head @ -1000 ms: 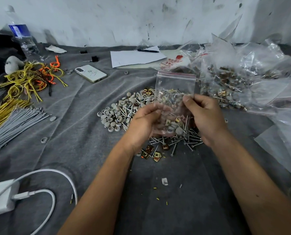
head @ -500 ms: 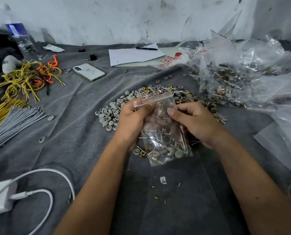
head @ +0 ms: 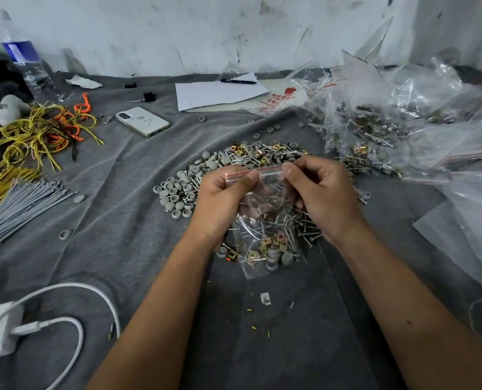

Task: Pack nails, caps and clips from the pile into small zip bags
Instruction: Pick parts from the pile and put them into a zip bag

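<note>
Grey cloth (head: 116, 209) covers our work surface. Far left: tangled yellow and orange wires (head: 41, 130), a bundle of grey ties (head: 17, 204), a water bottle (head: 27, 67). A phone (head: 142, 121) lies face down beyond the pile; paper (head: 217, 92) with a pen (head: 238, 81) sits near the wall. White charger and cable (head: 37, 319) at near left. Heap of filled clear bags (head: 388, 122) at right, crowding the pile's far edge.

Pile (head: 234, 167) of grey caps, nails and brass clips lies just beyond and under our hands. We hold the small zip bag (head: 267, 235) above it: clear, red line along the zip strip, nails, clips and caps settled in its lower half, bottom corner near the cloth.

Left hand (head: 223, 198) pinches the strip's left end, fingers curled behind the bag. Right hand (head: 318, 192) pinches the right end between thumb and forefinger.

Whether the strip is sealed, we cannot tell. Hands hide the pile's near part; the right bags run out of view.
</note>
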Tool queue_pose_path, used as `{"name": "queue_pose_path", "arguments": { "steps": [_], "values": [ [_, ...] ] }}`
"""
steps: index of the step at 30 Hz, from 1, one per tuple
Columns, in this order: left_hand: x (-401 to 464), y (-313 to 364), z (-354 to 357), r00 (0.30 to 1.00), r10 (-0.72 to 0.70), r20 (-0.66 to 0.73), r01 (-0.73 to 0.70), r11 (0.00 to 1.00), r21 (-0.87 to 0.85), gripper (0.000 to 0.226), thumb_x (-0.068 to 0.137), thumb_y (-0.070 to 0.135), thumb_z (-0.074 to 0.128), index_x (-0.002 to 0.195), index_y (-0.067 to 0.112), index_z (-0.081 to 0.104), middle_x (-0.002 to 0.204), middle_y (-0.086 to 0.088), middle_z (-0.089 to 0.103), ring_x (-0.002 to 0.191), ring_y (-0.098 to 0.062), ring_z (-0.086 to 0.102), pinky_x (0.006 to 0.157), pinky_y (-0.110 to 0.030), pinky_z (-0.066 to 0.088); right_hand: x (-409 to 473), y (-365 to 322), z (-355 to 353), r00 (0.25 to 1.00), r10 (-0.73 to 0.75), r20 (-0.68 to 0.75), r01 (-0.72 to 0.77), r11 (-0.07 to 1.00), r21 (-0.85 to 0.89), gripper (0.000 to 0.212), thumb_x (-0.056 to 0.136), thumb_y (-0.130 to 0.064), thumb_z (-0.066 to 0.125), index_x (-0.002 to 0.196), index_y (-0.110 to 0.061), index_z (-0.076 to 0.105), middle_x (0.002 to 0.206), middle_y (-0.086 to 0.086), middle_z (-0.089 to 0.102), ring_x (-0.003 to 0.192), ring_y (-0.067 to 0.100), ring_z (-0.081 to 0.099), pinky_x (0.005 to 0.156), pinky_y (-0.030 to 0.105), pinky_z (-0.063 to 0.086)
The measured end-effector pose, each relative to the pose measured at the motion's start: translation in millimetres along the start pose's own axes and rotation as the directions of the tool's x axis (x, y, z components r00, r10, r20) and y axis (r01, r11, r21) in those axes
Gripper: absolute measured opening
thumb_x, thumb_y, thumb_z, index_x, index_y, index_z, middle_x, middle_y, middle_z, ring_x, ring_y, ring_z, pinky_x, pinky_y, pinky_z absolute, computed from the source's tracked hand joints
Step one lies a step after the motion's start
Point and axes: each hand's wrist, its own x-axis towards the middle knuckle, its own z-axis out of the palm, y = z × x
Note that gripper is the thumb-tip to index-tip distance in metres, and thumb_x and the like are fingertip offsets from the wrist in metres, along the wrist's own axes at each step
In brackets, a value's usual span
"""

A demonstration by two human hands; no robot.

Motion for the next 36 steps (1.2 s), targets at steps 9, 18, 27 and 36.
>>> {"name": "queue_pose_path", "arguments": {
  "steps": [9,18,27,36],
  "values": [
    [0.4,-1.8,2.8,0.999,0.046,-0.024,-0.046,0.999,0.014,0.006,0.093,0.003,0.072,0.088,0.006,0.074,0.085,-0.015,0.076,0.071,-0.027,0.071,0.062,-0.035,0.061,-0.9,1.7,6.1,0.994,-0.082,0.077,0.092,0.987,-0.135,0.019,0.099,-0.019,0.067,0.085,-0.008,0.074,0.071,0.007,0.069,0.067,0.029,0.065,0.058,0.041,0.054],
    [1.8,-4.7,4.3,0.999,0.045,0.016,-0.046,0.998,0.043,0.005,0.096,0.006,0.07,0.092,0.004,0.072,0.075,-0.008,0.076,0.065,-0.018,0.074,0.057,-0.024,0.057,-0.2,5.2,8.8,0.996,-0.055,0.077,0.06,0.996,-0.072,0.01,0.097,-0.016,0.069,0.09,-0.018,0.076,0.081,-0.001,0.075,0.076,0.012,0.072,0.068,0.029,0.061],
    [3.8,-7.2,1.4,0.999,0.031,-0.013,-0.03,0.999,0.031,0.004,0.09,0.004,0.077,0.087,0.003,0.074,0.072,-0.011,0.074,0.054,-0.017,0.065,0.05,-0.025,0.054,0.6,5.1,6.5,0.997,-0.053,0.059,0.06,0.989,-0.138,0.01,0.096,-0.02,0.068,0.089,-0.017,0.073,0.076,-0.001,0.072,0.07,0.019,0.072,0.067,0.037,0.059],
    [6.4,-5.0,-4.3,0.981,-0.099,-0.169,0.063,0.977,-0.206,0.009,0.091,0.002,0.073,0.09,-0.007,0.07,0.075,-0.015,0.074,0.061,-0.019,0.071,0.056,-0.028,0.06,1.2,5.2,1.3,0.994,0.003,-0.108,-0.009,0.998,-0.059,0.015,0.098,-0.016,0.068,0.084,-0.02,0.072,0.071,-0.004,0.07,0.06,0.004,0.067,0.054,0.016,0.052]
  ]
}}
